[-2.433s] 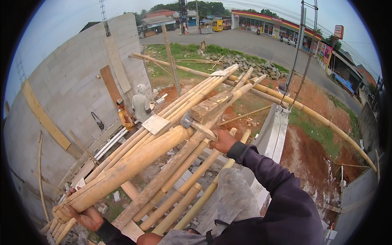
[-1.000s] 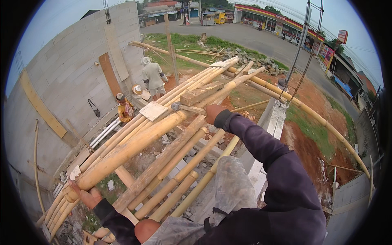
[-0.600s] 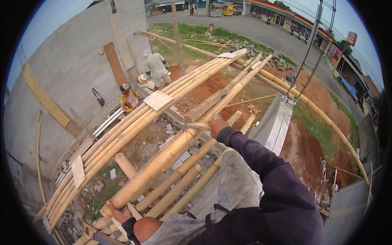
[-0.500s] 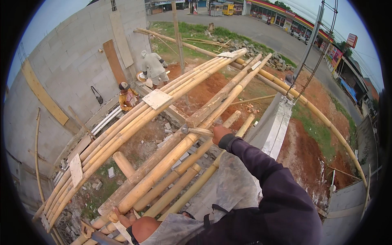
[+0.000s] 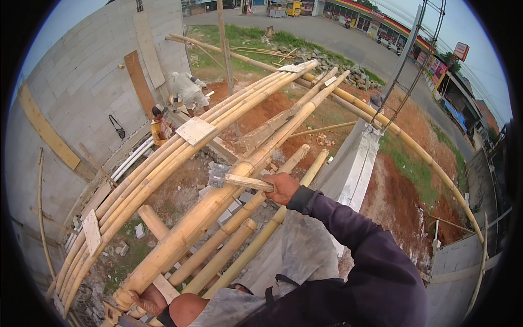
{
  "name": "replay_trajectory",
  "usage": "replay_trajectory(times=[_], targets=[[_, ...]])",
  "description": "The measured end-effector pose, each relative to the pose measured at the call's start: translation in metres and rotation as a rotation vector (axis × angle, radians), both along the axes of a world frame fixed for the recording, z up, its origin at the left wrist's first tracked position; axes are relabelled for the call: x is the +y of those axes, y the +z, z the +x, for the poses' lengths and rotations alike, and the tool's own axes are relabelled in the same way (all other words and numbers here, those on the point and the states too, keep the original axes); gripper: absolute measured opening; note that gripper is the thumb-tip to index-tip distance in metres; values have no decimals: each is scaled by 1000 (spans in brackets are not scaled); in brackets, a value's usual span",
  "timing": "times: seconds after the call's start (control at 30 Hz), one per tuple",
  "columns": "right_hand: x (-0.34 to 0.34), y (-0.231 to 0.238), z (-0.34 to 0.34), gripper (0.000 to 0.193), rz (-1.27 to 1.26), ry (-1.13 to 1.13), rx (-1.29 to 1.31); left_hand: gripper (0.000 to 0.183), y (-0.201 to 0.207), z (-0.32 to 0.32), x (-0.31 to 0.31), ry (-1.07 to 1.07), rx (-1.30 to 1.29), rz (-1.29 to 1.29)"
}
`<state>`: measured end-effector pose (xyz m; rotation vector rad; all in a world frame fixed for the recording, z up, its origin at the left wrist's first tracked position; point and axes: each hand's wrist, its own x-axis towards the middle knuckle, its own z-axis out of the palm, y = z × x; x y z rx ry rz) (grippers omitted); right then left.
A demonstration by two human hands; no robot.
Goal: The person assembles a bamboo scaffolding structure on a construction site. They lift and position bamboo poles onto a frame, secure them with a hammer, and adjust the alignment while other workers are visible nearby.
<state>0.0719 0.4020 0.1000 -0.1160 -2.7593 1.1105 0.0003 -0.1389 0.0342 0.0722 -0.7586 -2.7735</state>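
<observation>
Bracing, it seems, the near end of a thick bamboo pole (image 5: 182, 234), the left hand (image 5: 150, 300) is curled wide round its girth at lower left, while the hammer (image 5: 239, 180) lies with its head over the pole — contact cannot be told — and the right hand (image 5: 282, 188) is closed tightly round the handle's end, presumably for leverage. Rightward, shorter bamboo poles (image 5: 220, 256) leave narrow gaps, the right forearm (image 5: 354, 226) overlaps the white wall top (image 5: 358, 177), and red soil (image 5: 400, 212) lies open beyond that edge.
</observation>
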Motion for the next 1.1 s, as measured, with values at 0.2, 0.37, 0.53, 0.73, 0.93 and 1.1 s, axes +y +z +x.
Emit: replay_trajectory(times=[0.2, 0.37, 0.53, 0.73, 0.93, 1.1], targets=[[-45, 60, 14, 40, -431, 97, 88, 73, 136, -48, 20, -106, 332, -102], [2, 94, 25, 47, -466, -30, -4, 68, 205, -64, 37, -212, 516, -146], [27, 126, 38, 46, 76, -367, 117, 58, 261, -97, 70, -248, 730, -96], [-17, 180, 41, 46, 425, -331, 332, 46, 368, -128, 129, -273, 1003, -58], [3, 183, 57, 41, 605, 51, 375, 34, 392, -116, 146, -395, 1134, 38], [115, 153, 65, 37, 344, -962, 33, 40, 378, -113, 146, -194, 1034, -66]])
